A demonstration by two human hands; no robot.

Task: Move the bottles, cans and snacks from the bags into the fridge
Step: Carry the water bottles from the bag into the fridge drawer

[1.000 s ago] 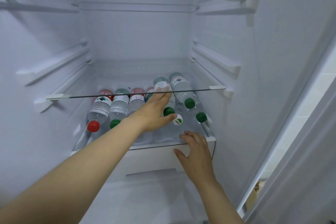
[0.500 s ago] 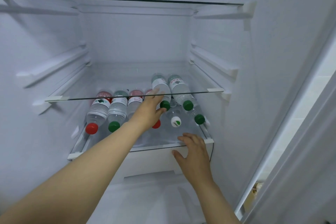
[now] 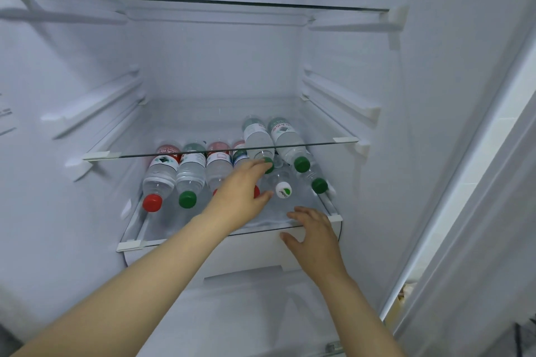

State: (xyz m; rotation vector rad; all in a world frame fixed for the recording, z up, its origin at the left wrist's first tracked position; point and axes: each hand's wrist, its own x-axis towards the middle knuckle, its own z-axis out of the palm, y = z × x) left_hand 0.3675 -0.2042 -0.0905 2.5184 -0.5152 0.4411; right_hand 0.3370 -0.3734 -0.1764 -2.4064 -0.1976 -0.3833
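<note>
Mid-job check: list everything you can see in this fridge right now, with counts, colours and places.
Water bottles: about eight, clear with green, red or white caps, lying on the lowest glass shelf; two are stacked on the others at the right.
Glass shelves: three, clear; top, middle and lowest.
Shelf rails: several, white, on both side walls.
Drawer: one, white, under the lowest shelf.
Left hand: one, reaching over the bottles, fingertips at a green cap.
Right hand: one, at the lowest shelf's front edge.
</note>
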